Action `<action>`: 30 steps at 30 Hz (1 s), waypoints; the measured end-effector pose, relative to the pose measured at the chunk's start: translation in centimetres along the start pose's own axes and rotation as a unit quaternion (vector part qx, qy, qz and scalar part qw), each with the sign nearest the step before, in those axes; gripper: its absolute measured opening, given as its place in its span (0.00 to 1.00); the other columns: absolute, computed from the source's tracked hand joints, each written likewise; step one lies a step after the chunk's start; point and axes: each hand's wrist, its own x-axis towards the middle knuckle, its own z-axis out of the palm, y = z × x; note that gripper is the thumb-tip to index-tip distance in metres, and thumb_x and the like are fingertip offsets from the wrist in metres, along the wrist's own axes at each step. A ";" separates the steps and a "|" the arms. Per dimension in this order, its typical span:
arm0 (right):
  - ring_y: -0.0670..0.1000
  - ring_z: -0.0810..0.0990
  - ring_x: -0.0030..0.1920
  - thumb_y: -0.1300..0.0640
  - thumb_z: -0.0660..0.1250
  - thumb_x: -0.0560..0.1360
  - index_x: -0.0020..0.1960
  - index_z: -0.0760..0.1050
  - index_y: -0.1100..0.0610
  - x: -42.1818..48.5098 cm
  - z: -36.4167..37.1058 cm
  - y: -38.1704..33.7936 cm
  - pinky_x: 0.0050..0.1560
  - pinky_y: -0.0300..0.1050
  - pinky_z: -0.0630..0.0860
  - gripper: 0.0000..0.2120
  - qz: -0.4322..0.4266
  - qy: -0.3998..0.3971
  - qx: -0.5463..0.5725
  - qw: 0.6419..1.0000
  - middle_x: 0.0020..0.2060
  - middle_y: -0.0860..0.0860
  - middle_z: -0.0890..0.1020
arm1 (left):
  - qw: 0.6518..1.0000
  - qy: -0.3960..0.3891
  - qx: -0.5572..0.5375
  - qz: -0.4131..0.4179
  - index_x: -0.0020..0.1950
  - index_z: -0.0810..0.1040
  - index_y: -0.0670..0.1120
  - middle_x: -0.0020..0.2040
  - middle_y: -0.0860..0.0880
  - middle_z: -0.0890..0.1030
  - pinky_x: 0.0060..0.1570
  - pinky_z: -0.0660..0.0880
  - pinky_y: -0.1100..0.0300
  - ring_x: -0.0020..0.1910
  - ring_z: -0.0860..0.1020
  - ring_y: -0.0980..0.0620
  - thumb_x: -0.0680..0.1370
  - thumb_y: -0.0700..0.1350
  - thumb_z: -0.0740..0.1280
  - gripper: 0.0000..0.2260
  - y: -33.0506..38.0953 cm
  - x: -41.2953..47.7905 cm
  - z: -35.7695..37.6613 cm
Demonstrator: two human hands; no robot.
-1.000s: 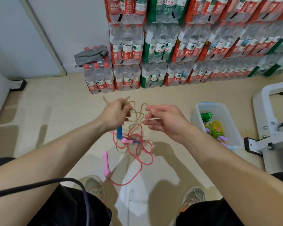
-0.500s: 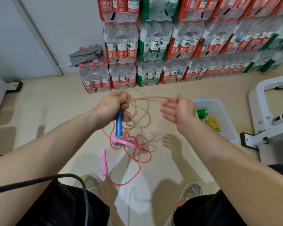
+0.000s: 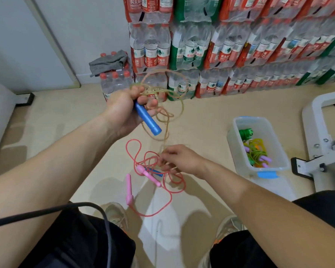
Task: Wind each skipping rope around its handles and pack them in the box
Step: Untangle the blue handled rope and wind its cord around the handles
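Skipping rope, tan cord [image 3: 177, 105]: left hand [image 3: 122, 111] is closed around its blue handle [image 3: 147, 119], raised above the floor [image 3: 205, 120]. Right hand [image 3: 179, 160] pinches the cord lower down, above the pink rope [image 3: 162, 190]. Box [image 3: 278, 167] stands to the right.

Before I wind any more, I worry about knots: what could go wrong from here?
1. The tan cord hangs in loose loops from your left hand; they could snag.
2. Your right hand reaches in just above the pink rope on the floor, so the two may tangle.
3. The second blue handle lies under a pink handle and may drag it along.
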 end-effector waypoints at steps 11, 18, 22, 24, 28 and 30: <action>0.49 0.84 0.31 0.61 0.56 0.85 0.51 0.73 0.62 -1.7 -4.0 -7.5 0.34 0.40 0.81 0.09 -0.120 0.101 0.362 0.919 0.34 0.54 0.85 | 0.897 -0.028 0.437 0.055 0.57 0.68 0.44 0.41 0.48 0.78 0.49 0.77 0.50 0.42 0.79 0.51 0.86 0.44 0.55 0.06 -6.8 0.1 -1.4; 0.48 0.84 0.33 0.60 0.58 0.85 0.51 0.76 0.62 -3.0 -4.9 -8.9 0.34 0.40 0.81 0.10 -0.150 0.100 0.424 0.887 0.36 0.54 0.85 | 0.949 -0.039 0.312 0.026 0.59 0.69 0.43 0.44 0.48 0.82 0.52 0.77 0.50 0.46 0.81 0.47 0.86 0.39 0.55 0.05 -7.3 -0.6 0.9; 0.49 0.84 0.35 0.58 0.59 0.85 0.51 0.75 0.62 -3.3 -5.9 -9.1 0.36 0.40 0.82 0.10 -0.173 0.127 0.444 0.870 0.37 0.56 0.85 | 0.949 -0.060 0.309 0.018 0.61 0.71 0.42 0.39 0.48 0.84 0.45 0.77 0.54 0.41 0.82 0.47 0.85 0.38 0.54 0.09 -6.4 -0.8 2.2; 0.49 0.85 0.36 0.56 0.59 0.85 0.50 0.75 0.61 -3.3 -6.6 -9.0 0.38 0.41 0.82 0.10 -0.180 0.157 0.455 0.858 0.38 0.56 0.85 | 0.949 -0.063 0.308 0.010 0.54 0.70 0.45 0.34 0.47 0.80 0.35 0.74 0.58 0.33 0.79 0.47 0.86 0.41 0.54 0.06 -6.6 -0.9 2.4; 0.52 0.87 0.42 0.50 0.58 0.85 0.52 0.76 0.63 -3.1 -7.7 -7.5 0.41 0.43 0.83 0.17 -0.108 0.246 0.373 0.888 0.42 0.57 0.86 | 0.966 -0.028 0.258 -0.004 0.49 0.68 0.47 0.30 0.48 0.71 0.29 0.66 0.58 0.27 0.70 0.49 0.86 0.42 0.53 0.08 -6.5 -0.3 2.1; 0.52 0.87 0.38 0.50 0.55 0.86 0.51 0.77 0.64 -3.1 -7.7 -6.3 0.37 0.44 0.82 0.20 -0.049 0.290 0.319 0.901 0.39 0.58 0.86 | 0.976 0.002 0.219 -0.007 0.48 0.67 0.47 0.30 0.50 0.70 0.27 0.67 0.60 0.27 0.69 0.50 0.86 0.42 0.52 0.09 -5.8 -0.1 1.9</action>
